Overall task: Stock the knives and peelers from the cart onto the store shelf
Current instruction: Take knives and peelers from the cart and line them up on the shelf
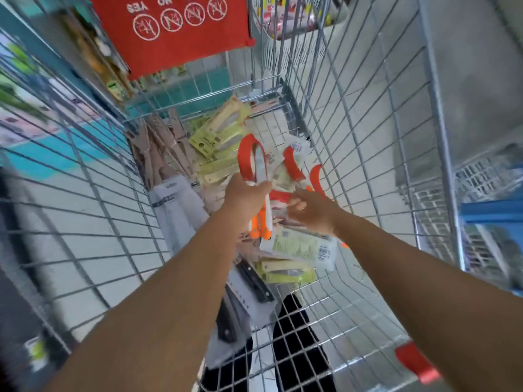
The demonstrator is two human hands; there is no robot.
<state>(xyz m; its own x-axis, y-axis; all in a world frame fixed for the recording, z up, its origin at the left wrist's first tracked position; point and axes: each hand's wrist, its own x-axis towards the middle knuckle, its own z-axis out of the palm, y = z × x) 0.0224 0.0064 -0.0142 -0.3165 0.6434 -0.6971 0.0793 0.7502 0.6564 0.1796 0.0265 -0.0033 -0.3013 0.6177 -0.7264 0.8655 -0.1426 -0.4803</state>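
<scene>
Cart (pixel 353 114) interior: left hand (pixel 245 193) grips orange-handled pkg (pixel 256 168), right hand (pixel 312 212) beside.

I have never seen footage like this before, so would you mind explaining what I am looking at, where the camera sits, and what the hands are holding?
There is no machine here: a person is working with bare hands, and the one camera is worn on their head, looking forward and down. That is why both forearms reach into the picture from below.

The wire mesh all around is a shopping cart, seen from above. The red flap at the top is its child-seat panel, with safety symbols.

Inside the cart lies a pile of packaged kitchen tools: yellow-green carded packs, orange-handled pieces and dark-handled knives.

The left hand grips a bunch of orange-and-white packs, lifted above the pile. The right hand reaches into the pile with curled fingers; what exactly it holds is too blurred to tell.
</scene>
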